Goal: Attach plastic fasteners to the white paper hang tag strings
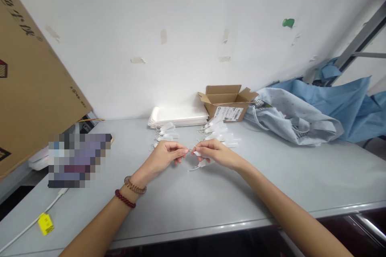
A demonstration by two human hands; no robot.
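Over the middle of the grey table, my left hand [170,153] is closed, its thumb and finger pinching the end of a thin pale string [191,148]. My right hand [215,153] is closed on a small white tag [197,153] close beside it. Partly beneath my right hand lies another white tag [203,164] with its string reaching left. Behind my left hand is a small group of translucent white tags [167,128] with strings. A larger group of similar tags [217,129] lies behind my right hand.
White flat sheets [181,116] are stacked by the wall, beside an open cardboard box [226,106]. Pale blue cloth [295,118] lies at the right. On the left are a pixelated flat object [80,160], a white cable [25,229] with a yellow label, and a large cardboard sheet [36,72].
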